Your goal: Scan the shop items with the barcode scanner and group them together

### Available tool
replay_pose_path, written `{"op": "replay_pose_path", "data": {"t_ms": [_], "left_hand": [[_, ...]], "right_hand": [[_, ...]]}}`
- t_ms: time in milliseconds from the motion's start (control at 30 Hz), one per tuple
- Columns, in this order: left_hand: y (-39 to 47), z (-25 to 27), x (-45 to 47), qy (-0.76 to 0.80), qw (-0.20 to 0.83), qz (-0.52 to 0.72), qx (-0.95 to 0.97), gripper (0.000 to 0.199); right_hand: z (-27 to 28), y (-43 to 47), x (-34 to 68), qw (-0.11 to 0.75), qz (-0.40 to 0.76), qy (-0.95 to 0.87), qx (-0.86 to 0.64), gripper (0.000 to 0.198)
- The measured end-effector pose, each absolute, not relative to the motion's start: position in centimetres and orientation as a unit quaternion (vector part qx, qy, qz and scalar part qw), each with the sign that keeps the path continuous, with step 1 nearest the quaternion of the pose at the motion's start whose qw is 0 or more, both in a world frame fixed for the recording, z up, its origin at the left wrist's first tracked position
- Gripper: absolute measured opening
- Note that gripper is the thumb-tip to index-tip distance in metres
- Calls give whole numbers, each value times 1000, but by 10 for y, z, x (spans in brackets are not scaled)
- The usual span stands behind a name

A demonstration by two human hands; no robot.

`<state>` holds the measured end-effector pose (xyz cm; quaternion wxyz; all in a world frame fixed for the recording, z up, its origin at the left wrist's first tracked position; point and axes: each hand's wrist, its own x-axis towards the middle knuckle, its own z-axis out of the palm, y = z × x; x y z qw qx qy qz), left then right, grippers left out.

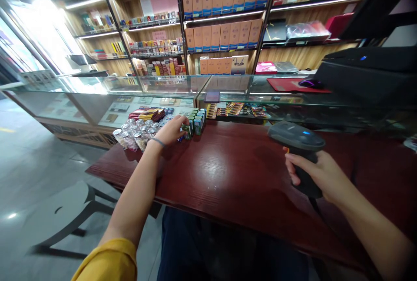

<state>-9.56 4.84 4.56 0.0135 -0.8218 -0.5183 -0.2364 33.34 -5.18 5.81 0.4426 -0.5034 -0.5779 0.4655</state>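
My right hand (312, 168) is wrapped round the handle of a dark barcode scanner (296, 135), held up over the right part of the dark red wooden table (211, 168). A blue light glows on the scanner's head, and its cable hangs below. Far out on the left, my left hand (171, 131) reaches to a cluster of small green canisters (197, 123). Its fingers curl round a green canister (186, 131) at the near edge of that cluster; the grip is partly hidden. Left of this hand stand several clear jars with silver lids (137, 132).
Dark red and gold packets (146, 113) lie behind the jars. A glass display counter (156, 84) runs along the table's far side, with carded goods (231, 109) inside. On the counter's right are a mouse (311, 83) and dark equipment (371, 72). A grey stool (65, 211) stands at left.
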Motion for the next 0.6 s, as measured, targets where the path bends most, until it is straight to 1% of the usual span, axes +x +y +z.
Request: {"op": "replay_pose_path", "data": {"t_ms": [100,167,300,433,500,600], "left_hand": [[48,49,-98,-515,-12,-241,-822,24],[44,56,-97,-511,-45,-267,-816,27],[32,70,-83,-475,-135,-372,-786,40],[31,72,-47,-392,-215,-475,-758,39],[36,70,-25,-352,-234,-512,-748,39],[46,64,8,-319,-236,-540,-742,36]], "right_hand": [[57,-51,334,444,462,-579,-504,35],[57,-50,334,448,462,-577,-503,35],[59,-51,334,463,466,-573,-490,34],[61,-51,335,484,470,-562,-477,32],[62,-51,336,493,473,-559,-470,31],[63,-52,337,502,465,-565,-461,30]]}}
